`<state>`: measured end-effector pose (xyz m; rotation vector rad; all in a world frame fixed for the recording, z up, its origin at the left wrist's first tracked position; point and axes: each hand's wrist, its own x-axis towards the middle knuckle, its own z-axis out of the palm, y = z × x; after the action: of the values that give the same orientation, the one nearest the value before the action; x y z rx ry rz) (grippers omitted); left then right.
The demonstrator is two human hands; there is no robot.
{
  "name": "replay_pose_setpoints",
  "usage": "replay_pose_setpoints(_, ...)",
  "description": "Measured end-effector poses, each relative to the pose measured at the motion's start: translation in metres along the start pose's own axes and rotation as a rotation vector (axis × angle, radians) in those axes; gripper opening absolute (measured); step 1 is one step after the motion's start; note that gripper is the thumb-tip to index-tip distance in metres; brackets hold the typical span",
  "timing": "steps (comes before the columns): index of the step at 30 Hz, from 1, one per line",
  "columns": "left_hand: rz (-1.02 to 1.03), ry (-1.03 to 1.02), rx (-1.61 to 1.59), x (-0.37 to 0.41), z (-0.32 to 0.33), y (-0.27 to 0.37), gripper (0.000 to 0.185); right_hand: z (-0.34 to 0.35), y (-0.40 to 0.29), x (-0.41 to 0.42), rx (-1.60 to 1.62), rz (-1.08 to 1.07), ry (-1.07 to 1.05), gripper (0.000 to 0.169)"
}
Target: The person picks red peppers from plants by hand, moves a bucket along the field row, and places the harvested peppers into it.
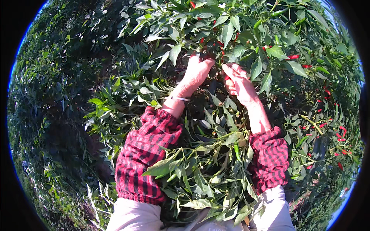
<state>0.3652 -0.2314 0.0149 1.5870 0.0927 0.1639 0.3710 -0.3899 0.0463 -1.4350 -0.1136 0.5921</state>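
My left hand (199,70) reaches into a chili pepper plant (234,31), back of the hand up. Its fingertips are hidden among shaded leaves and dark red pods, so its grip is unclear. Just to the right, my right hand (240,83) has its lower fingers curled, with a bit of a red chili pepper (227,77) showing between them. Its thumb and forefinger are close beneath a hanging red chili (222,51). More red chilies (293,57) and green chilies (257,24) hang among the leaves around both hands.
Leafy pepper branches (202,173) spread between my forearms and over my lap, bearing a green chili (237,152). On the right stand plants with many red pods (341,135). Dense, shaded foliage (57,101) fills the left side.
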Motion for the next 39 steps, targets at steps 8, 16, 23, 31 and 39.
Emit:
replay_pose_setpoints(8,-0.278,-0.035,-0.687,-0.01,-0.012,-0.014,0.042,-0.034,-0.068,0.019,0.294,-0.344,0.083,0.016)
replay_pose_setpoints(16,-0.055,-0.06,-1.026,-0.019,-0.013,-0.028,0.034,0.02,-0.035,0.011,-0.71,-0.545,0.05,0.012)
replay_pose_setpoints(23,-0.152,0.013,-1.01,-0.015,-0.009,-0.023,0.036,0.006,-0.025,0.017,-0.976,-0.806,0.309,0.03)
replay_pose_setpoints(31,-0.203,0.151,-1.023,-0.022,-0.003,-0.017,0.032,0.034,-0.046,0.01,-1.225,-0.747,0.243,0.025)
replay_pose_setpoints(39,-0.31,0.147,-1.06,-0.019,0.0,-0.011,0.032,-0.003,-0.039,-0.006,0.259,-0.167,-0.246,0.025)
